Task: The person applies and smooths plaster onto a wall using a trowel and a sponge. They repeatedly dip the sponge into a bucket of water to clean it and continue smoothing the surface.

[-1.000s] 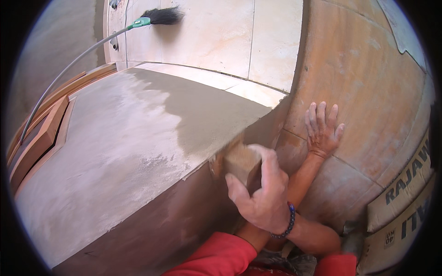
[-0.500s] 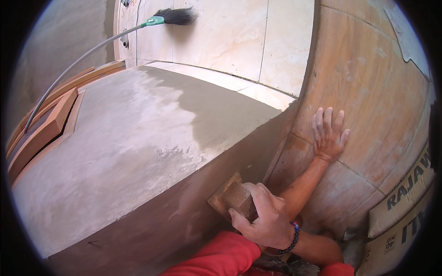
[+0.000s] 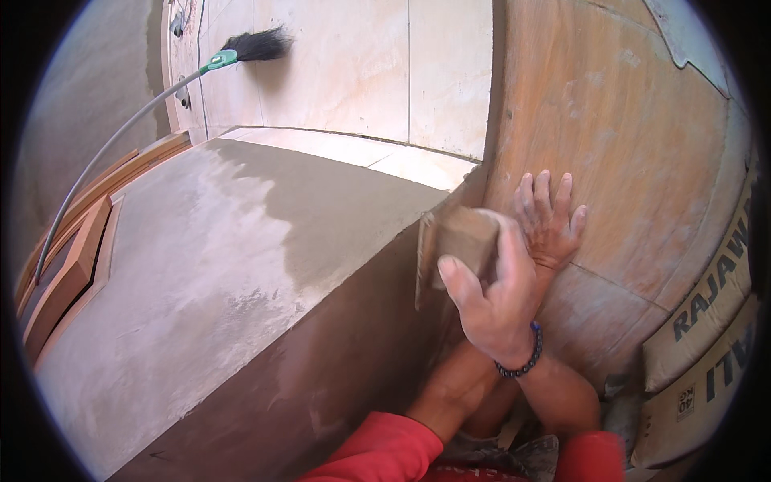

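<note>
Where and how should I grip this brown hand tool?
Probably by the thick block, from the right, thumb and fingers on opposite sides: it stands out behind the thin flat plate, which faces left. The right hand grips it that way.

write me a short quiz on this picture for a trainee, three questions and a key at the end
1. True or false: the left hand is gripping a sack.

2. Multiple choice: which hand holds the brown tool?
A. the left
B. the right
C. both together

3. Fill in the blank: the broom has ____ bristles.

Key
1. False; it lies palm down on the brown tiles, fingers spread.
2. B; the right hand, with a dark beaded bracelet at its wrist, has thumb and fingers around the grip.
3. black
</note>
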### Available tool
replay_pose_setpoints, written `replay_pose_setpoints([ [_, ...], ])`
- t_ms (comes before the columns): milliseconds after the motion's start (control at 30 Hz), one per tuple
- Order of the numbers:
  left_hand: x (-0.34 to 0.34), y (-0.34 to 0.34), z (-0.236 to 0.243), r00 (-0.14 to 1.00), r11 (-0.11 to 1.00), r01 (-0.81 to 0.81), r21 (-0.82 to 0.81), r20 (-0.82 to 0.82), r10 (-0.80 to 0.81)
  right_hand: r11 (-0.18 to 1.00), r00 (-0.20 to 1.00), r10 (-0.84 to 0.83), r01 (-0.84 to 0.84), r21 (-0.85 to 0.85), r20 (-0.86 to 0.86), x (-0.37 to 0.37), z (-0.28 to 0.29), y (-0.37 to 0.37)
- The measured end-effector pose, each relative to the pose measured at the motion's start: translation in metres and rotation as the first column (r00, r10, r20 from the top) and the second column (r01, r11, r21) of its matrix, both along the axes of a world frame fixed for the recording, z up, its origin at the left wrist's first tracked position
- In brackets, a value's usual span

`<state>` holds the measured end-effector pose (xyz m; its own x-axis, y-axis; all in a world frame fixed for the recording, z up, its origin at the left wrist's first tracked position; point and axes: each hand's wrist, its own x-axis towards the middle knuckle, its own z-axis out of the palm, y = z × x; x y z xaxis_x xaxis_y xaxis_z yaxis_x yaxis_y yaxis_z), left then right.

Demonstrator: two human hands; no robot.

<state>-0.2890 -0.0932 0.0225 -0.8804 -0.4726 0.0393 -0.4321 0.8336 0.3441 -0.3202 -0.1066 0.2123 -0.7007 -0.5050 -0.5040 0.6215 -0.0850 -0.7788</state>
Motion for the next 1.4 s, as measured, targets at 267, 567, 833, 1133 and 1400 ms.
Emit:
replay_pose_setpoints([
  [267,0.002,0.011,-0.012,1.0,1.0,0.016,0.009,-0.014,-0.016,0.999,0.991,0.037,-0.035,0.019,-0.13,0.022,-0.038,0.015],
  [567,0.002,0.014,-0.01,1.0,0.999,0.015,0.037,0.015,-0.016,0.938,0.935,0.346,-0.346,0.023,-0.072,0.029,-0.056,0.029],
  [833,-0.002,0.011,-0.005,1.0,1.0,0.023,0.02,0.005,-0.023,0.944,0.947,0.32,-0.318,0.084,-0.015,0.016,-0.043,0.012],
  [1133,0.008,0.02,-0.03,0.999,0.951,-0.034,0.307,0.0,0.036,0.99,0.985,0.134,-0.138,0.024,0.107,-0.102,-0.065,0.042],
  [1400,0.027,0.022,-0.049,0.988,0.831,-0.088,0.549,0.155,0.003,0.787,0.655,0.555,-0.613,0.069,-0.512,-0.169,-0.062,-0.008],
])
